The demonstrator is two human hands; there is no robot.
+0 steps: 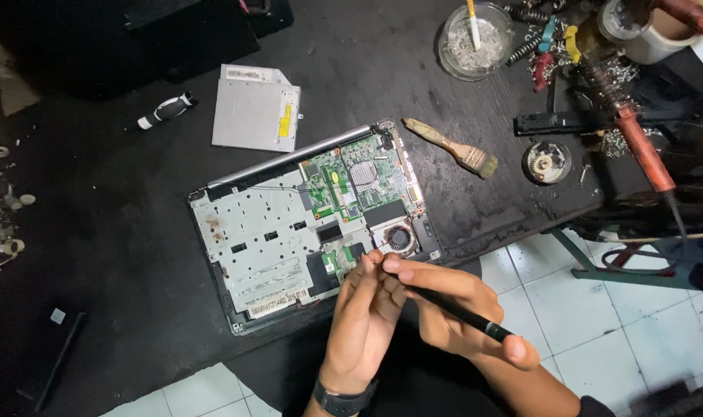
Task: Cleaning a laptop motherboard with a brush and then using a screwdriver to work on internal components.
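An opened laptop [259, 239] lies on the black bench with its green circuit board [351, 181] and round fan [398, 238] bared. My right hand [452, 305] grips a thin black screwdriver [463, 315] whose tip points at the laptop's near right edge, close to the fan. My left hand [363, 316], with a dark watch on the wrist, rests beside it, fingertips pinched at the tool's tip over the board's lower edge. Whatever sits between those fingertips is too small to tell.
A grey optical drive [256, 108] lies behind the laptop, a paintbrush [452, 148] to its right. A glass ashtray [475, 31], a small round tin [547, 161], a red-handled soldering iron [637, 139] and a tape roll [648, 27] crowd the back right. White floor tiles [598, 309] show below.
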